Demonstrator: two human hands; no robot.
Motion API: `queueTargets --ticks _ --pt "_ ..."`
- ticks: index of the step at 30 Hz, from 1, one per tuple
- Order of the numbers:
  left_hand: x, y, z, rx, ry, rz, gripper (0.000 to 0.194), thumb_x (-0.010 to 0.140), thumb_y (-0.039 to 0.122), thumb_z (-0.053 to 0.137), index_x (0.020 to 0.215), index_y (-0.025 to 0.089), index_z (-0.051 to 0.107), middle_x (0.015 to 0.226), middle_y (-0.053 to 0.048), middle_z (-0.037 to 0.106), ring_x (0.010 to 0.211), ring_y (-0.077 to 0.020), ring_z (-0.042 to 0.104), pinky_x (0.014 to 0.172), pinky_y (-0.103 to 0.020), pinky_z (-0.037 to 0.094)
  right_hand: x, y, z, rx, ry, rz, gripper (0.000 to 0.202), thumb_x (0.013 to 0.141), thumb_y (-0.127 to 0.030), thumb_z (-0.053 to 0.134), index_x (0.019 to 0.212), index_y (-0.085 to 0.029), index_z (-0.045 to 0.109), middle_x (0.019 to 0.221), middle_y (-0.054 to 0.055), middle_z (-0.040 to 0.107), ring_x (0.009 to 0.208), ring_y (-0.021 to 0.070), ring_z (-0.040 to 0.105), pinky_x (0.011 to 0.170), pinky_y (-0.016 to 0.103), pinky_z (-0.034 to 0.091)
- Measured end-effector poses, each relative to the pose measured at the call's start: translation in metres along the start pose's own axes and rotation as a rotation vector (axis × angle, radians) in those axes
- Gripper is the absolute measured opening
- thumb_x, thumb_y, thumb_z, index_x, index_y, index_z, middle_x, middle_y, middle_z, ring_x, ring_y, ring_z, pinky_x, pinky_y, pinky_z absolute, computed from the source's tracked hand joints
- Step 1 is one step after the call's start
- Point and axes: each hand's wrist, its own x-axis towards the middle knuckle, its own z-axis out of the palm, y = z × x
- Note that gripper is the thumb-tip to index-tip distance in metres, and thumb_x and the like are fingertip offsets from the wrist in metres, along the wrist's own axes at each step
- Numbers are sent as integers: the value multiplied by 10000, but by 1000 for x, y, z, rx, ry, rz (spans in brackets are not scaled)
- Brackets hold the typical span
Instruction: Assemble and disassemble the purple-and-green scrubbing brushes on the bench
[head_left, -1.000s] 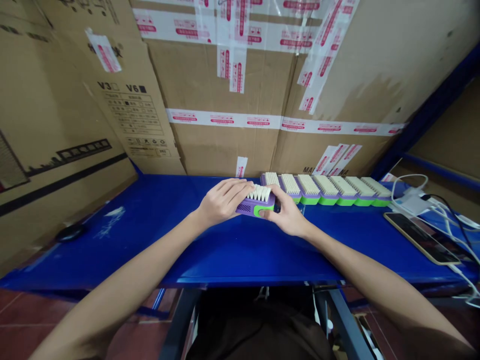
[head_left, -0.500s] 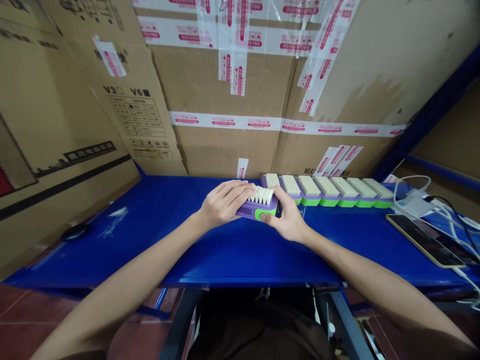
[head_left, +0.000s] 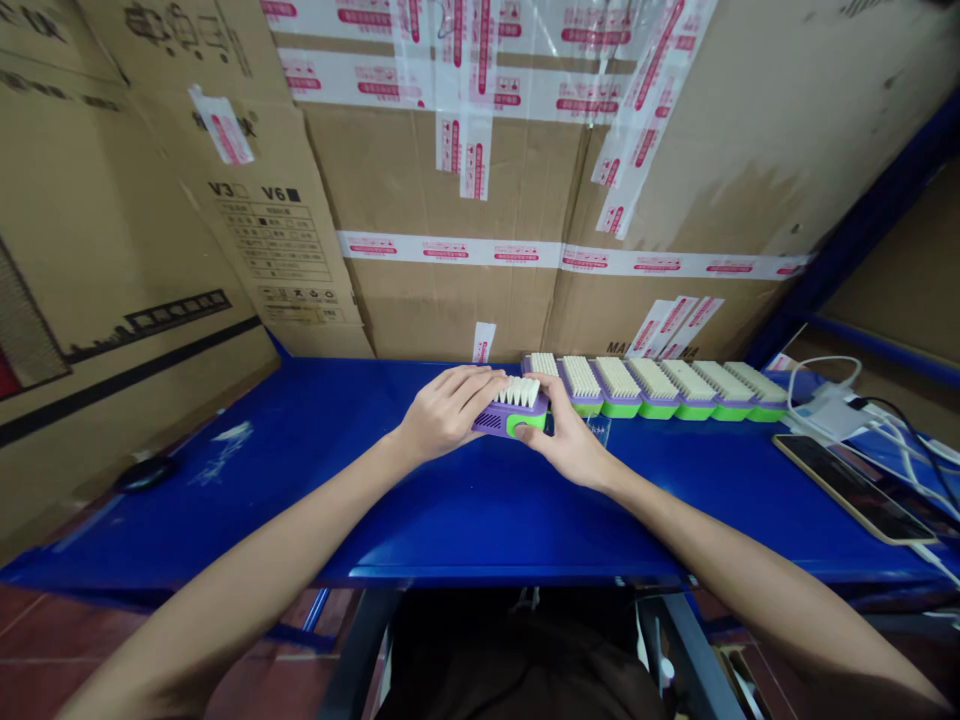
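Bristled row (head_left: 654, 380): on blue table (head_left: 465, 520)
Phone (head_left: 853, 490): front-right of row
Held block (head_left: 510, 416): before row's left end
Left hand (head_left: 448, 412): fingers together, closed over block's left
Right hand (head_left: 571, 435): fingers clamped on block's right

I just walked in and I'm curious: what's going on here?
Someone is holding a spiky purple-and-green block with both hands: the left hand covers one end, the right hand grips the other. Seven similar blocks sit in a row along the back of the table, spikes up. A phone lies to the right.
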Motion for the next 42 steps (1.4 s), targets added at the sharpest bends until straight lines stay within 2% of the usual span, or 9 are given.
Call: queueTargets --ticks 3,9,18,25,29,34,38,42 --pt "1 2 -1 20 28 -31 698 1115 514 715 1688 163 527 1417 -196 802 1299 -337 798 1124 -522 664 -3 -4 2 22 41 41 721 916 -509 771 1499 -262 426 1501 174 639 1350 381 646 1138 629 558" --pt "0 0 1 8 -6 -68 682 1122 531 694 1694 195 534 1459 -190 785 1328 -348 786 1144 -546 656 -3 -11 7 12 92 20 501 959 -420 705 1402 -262 533 1435 145 698 1278 359 673 1158 639 529" --pt "6 -5 1 95 -18 26 618 1146 523 651 1616 127 588 1384 -189 812 1257 -339 806 1102 -505 670 4 -4 1 -60 43 29 491 904 -364 672 1365 -234 564 1372 153 727 1192 361 697 1072 624 565" --pt "10 -12 1 32 -49 -13 619 1131 555 668 1632 196 612 1422 -178 800 1300 -338 791 1140 -536 648 7 -6 -2 -117 62 -61 445 934 -337 630 1361 -251 539 1281 138 722 1114 351 696 1024 616 584" --pt "10 -13 0 58 -60 -7 608 1143 571 641 1604 176 628 1419 -181 802 1292 -338 797 1131 -536 660 7 -8 -3 -163 50 -57 438 943 -351 628 1357 -250 525 1264 147 706 1109 363 693 998 622 592" --pt "10 -13 2 99 -76 14 595 1154 610 595 1556 175 662 1403 -172 809 1269 -337 808 1110 -534 677 5 -3 -3 -186 40 -63 448 946 -361 599 1366 -241 499 1303 168 681 1165 382 677 1047 664 573" --pt "8 -14 3 110 -59 48 567 1157 557 613 1567 166 645 1410 -178 807 1271 -334 807 1114 -534 678 3 1 1 -195 54 -97 488 967 -372 600 1426 -261 477 1336 176 670 1199 393 665 1057 684 571" --pt "4 -16 4 107 -87 26 542 1157 561 608 1528 172 680 1380 -170 817 1250 -331 812 1111 -532 681 3 3 4 -185 54 -81 481 951 -355 592 1411 -247 499 1321 179 690 1172 390 676 1050 678 578"
